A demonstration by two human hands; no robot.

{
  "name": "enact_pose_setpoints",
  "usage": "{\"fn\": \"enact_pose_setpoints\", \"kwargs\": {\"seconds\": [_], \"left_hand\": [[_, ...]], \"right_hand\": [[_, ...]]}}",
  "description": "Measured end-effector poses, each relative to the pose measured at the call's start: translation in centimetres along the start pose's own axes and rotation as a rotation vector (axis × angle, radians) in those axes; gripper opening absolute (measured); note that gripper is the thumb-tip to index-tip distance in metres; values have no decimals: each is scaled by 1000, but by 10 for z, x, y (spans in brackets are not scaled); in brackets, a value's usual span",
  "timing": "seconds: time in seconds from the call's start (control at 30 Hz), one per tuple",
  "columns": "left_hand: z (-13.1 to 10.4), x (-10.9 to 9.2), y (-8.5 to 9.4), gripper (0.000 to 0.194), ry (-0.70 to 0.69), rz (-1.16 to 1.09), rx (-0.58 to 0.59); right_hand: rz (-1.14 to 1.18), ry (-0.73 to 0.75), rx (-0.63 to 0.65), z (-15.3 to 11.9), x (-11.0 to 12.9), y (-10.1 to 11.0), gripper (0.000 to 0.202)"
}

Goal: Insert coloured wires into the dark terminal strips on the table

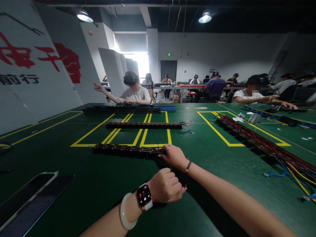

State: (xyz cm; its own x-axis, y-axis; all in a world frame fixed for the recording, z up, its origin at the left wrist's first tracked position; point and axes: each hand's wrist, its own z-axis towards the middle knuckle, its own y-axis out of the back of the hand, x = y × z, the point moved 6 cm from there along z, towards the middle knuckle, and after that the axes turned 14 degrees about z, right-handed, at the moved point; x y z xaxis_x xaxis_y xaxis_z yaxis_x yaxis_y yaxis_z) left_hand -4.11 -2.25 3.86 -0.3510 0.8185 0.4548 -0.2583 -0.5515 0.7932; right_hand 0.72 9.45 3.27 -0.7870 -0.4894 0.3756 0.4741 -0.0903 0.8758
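Observation:
A long dark bar with copper-coloured strips (128, 149) lies crosswise on the green table. My right hand (174, 157) grips its right end, fingers wrapped over the top. Nearer to me, my left hand (168, 186), with a watch and a pale bangle at the wrist, is curled closed. A small red tip shows at its right side, and a thin strand seems to run up from it toward the right hand; what the fingers hold is mostly hidden. Beyond lies a similar bar (144, 125) with red and blue leads at its right end.
Several bars with yellow, red and blue cables (261, 141) lie at the right. Dark flat devices (37, 197) rest at the near left. Black bars (120, 110) lie at the far edge, where a person (138, 93) sits. Another person (249, 95) works at the far right.

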Motion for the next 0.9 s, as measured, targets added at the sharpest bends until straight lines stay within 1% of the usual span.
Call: {"fn": "enact_pose_setpoints", "kwargs": {"seconds": [0.07, 0.17, 0.23, 0.33, 0.4, 0.53, 0.63, 0.73, 0.83, 0.9], "left_hand": [[0, 1, 1, 30, 17, 0, -69], [-1, 1, 8, 29, 50, 14, -251], [-2, 2, 11, 29, 64, 30, -332], [-2, 3, 12, 29, 75, 46, -360], [-3, 3, 11, 29, 80, 54, -368], [-5, 5, 9, 29, 94, 62, -375], [-5, 6, 8, 29, 111, 62, -371], [-5, 7, 8, 28, 119, 47, -357], [-4, 7, 9, 27, 105, 24, -324], [-3, 8, 11, 27, 104, 3, -309]], "right_hand": [[-34, 1, 1, 21, -3, -3, 34], [-79, 2, 15, 59, -8, -8, 36], [-94, -8, 20, 85, -11, -12, 37], [-104, -21, 18, 120, -16, -19, 39], [-110, -30, 14, 137, -20, -26, 40], [-113, -50, -19, 159, -29, -38, 37], [-105, -51, -63, 164, -31, -42, 36], [-88, -11, -100, 154, -29, -38, 40], [-79, 37, -122, 124, -39, -22, 42], [-87, 63, -131, 92, -58, -6, 41]]}}
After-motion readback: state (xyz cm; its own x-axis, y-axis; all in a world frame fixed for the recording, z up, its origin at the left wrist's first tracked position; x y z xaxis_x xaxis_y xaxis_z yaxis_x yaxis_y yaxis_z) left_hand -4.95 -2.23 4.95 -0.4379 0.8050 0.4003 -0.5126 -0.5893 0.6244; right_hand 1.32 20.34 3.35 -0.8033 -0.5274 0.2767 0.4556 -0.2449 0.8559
